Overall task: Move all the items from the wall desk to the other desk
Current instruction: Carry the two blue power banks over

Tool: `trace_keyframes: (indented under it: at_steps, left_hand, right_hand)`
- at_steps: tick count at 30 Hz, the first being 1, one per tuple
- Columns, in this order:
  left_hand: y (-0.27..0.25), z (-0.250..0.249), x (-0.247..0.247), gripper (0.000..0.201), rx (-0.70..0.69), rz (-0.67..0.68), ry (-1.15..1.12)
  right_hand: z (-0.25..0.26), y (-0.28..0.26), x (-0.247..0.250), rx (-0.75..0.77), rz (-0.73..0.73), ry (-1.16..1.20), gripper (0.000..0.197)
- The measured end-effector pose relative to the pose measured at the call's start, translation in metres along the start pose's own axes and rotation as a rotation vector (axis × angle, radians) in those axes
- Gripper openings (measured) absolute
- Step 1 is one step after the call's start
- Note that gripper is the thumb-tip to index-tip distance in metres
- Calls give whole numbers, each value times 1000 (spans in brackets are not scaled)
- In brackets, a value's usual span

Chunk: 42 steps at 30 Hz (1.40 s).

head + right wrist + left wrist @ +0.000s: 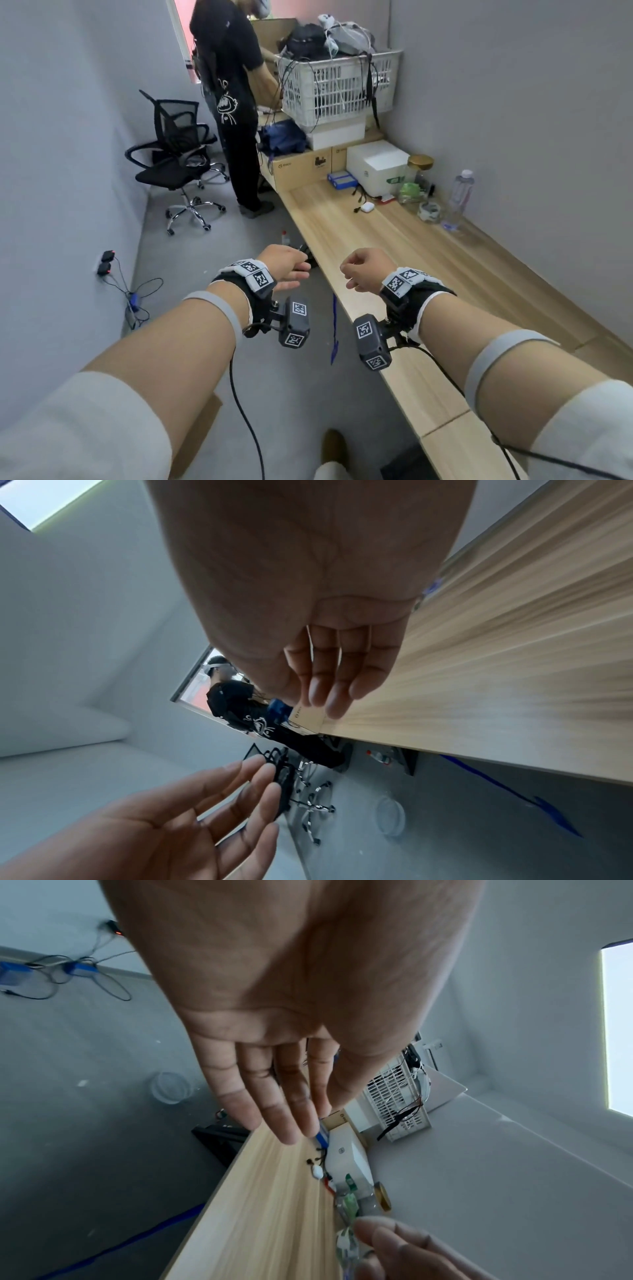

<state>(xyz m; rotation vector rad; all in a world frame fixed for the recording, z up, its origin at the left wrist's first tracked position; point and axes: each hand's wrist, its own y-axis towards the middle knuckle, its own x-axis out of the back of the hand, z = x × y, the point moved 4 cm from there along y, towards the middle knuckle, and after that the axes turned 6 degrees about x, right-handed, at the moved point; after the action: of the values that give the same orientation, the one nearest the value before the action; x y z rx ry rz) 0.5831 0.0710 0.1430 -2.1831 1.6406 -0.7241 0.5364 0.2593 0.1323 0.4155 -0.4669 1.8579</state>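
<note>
A long wooden wall desk (428, 260) runs along the right wall. At its far part stand a white box (376, 168), a gold-lidded glass jar (420, 171), a green packet (409, 192), a clear water bottle (460, 195), a tape roll (430, 209), a white earbud case (367, 206) and a blue flat pack (340, 180). My left hand (291, 270) hovers off the desk's edge, fingers straight and relaxed (274, 1096), holding nothing. My right hand (359, 270) hangs over the desk's near edge with fingers loosely bent (335, 680), also empty.
A person in black (233, 102) stands at the far end by a white basket (339, 89) of cables on cardboard boxes (301, 168). A black office chair (178, 154) stands on the floor at left. Cables and a wall socket (106, 263) lie lower left.
</note>
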Motion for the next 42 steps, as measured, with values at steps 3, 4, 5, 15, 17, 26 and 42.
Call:
trace_keyframes:
  at_steps: [3,4,5,15,17,26,42]
  left_hand:
    - [41,-51,10,23,-56,-3,13]
    - [56,-68,13,22,-68,0,17]
    - [70,-85,15,22,-78,4,23]
    - [205,-189,23,18,-132,87,15]
    - [238,-198,21,14,-120,133,19]
    - [395,-241,27,9,-47,342,35]
    - [608,-288,-25,33,-8,441,367]
  right_hand:
    - [25,63,6,50,-21,24,13]
    - [33,85,9,60,-34,28,15]
    - [40,106,14,60,-46,34,16]
    - [58,263,35,-12,-111,39,14]
    - [55,288,34,-42,-133,19,14]
    - [46,399,27,-225,-287,-25,17]
    - [-32,532,5,-555,-276,258,10]
